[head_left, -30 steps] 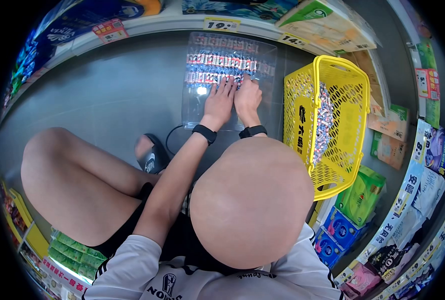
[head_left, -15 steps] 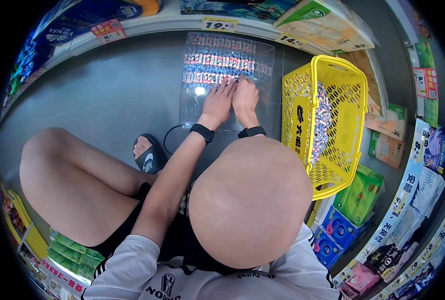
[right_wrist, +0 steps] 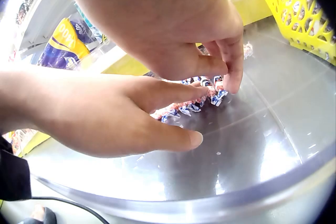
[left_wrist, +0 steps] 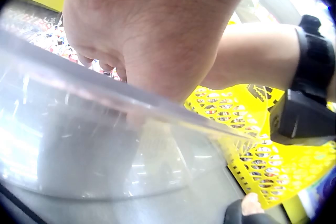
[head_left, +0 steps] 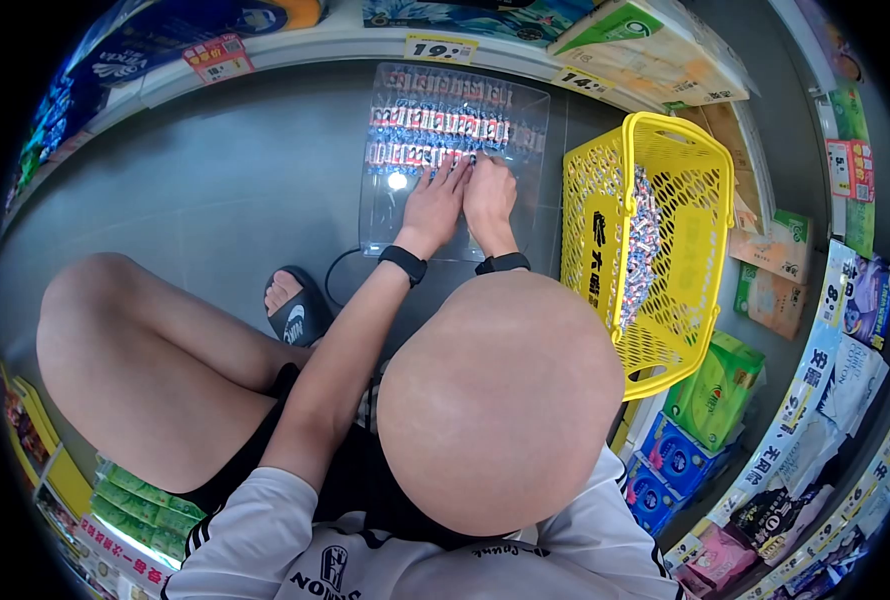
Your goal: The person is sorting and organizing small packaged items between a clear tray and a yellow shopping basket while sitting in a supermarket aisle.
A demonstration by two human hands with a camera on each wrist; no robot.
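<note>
Rows of wrapped candies [head_left: 445, 120] in blue, white and red lie side by side in a clear plastic box [head_left: 380, 215] on the floor. My left hand [head_left: 433, 212] reaches into it, its straight fingers resting at the near row. Beside it my right hand [head_left: 492, 195] has its fingers bent at the row's right end. In the right wrist view, the right thumb and fingers pinch at the end candy [right_wrist: 217, 98], partly hiding it. There the left index finger [right_wrist: 181, 94] lies along the row, thumb apart. The box's wall crosses the left wrist view below the left hand [left_wrist: 142, 40].
A yellow shopping basket [head_left: 585, 270] stands right of the box, with many loose candies [head_left: 645, 240] inside. Shelves with price tags [head_left: 440, 48] and tissue packs [head_left: 715, 390] surround the spot. A dark cable [head_left: 335, 280] lies by the sandalled foot [head_left: 300, 310].
Over the last second my right hand has shifted slightly down and left, with its fingers more bent. The left hand has stayed by the near row.
</note>
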